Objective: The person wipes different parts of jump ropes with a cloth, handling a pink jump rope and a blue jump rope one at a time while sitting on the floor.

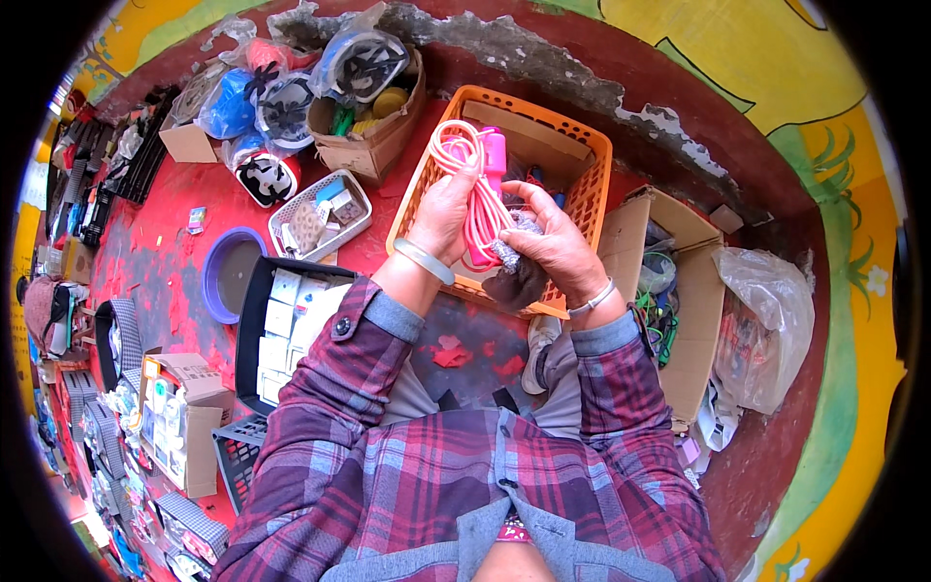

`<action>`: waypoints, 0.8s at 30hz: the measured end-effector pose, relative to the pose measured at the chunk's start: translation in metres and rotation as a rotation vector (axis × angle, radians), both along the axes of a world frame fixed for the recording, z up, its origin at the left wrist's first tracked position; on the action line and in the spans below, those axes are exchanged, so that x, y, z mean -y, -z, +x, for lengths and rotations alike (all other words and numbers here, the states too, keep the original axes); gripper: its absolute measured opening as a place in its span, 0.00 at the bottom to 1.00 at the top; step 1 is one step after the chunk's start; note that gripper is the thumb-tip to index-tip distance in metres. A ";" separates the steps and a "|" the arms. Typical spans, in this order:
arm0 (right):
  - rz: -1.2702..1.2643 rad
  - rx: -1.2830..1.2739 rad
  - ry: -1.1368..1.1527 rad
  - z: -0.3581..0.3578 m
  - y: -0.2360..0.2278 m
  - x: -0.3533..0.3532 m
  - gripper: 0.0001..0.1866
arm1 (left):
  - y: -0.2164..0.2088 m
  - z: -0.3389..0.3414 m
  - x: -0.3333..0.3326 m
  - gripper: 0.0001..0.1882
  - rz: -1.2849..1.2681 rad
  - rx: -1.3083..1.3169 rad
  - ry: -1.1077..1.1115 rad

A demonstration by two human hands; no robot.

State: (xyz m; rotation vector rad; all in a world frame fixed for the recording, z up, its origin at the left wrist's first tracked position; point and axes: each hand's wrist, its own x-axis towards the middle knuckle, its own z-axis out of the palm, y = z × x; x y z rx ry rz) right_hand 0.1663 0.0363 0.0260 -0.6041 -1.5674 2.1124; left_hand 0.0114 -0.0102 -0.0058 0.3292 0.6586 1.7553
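Observation:
A coiled pink skipping rope (483,215) with bright pink handles hangs over the near side of an orange plastic basket (593,194). My left hand (444,215) grips the coil from its left side, thumb pressed over the strands. On the right, my right hand (562,248) is closed on a bunched grey cloth (516,283), held against the lower strands of the rope. Its index finger and thumb are curled close to the coil. Beneath the hands, the basket contains a piece of cardboard (538,144) and small dark items that I cannot make out.
An open cardboard box (698,330) with green cords and a clear plastic bag (771,325) stand at right. To the left are a white basket (339,238), a purple basin (215,281), a black tray (249,344) of small white boxes, and a filled carton (364,155).

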 end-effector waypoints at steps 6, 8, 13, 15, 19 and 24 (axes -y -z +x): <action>0.102 0.127 0.048 0.018 0.005 -0.011 0.21 | -0.006 -0.023 -0.003 0.15 -0.041 0.036 -0.182; 0.046 -0.003 0.199 0.027 0.000 -0.021 0.16 | -0.003 -0.029 -0.004 0.14 -0.046 -0.023 -0.280; 0.092 -0.319 0.397 0.021 -0.024 -0.014 0.16 | -0.006 -0.006 -0.004 0.13 -0.030 -0.244 -0.345; 0.275 -0.246 0.436 0.006 -0.025 0.002 0.17 | -0.007 0.003 -0.005 0.15 -0.020 -0.265 -0.331; 1.158 0.065 0.216 -0.016 0.010 0.013 0.22 | -0.003 0.011 -0.004 0.14 -0.095 -0.220 -0.257; 1.266 0.119 0.201 -0.019 0.011 0.015 0.20 | -0.012 0.005 0.001 0.14 -0.114 -0.145 -0.259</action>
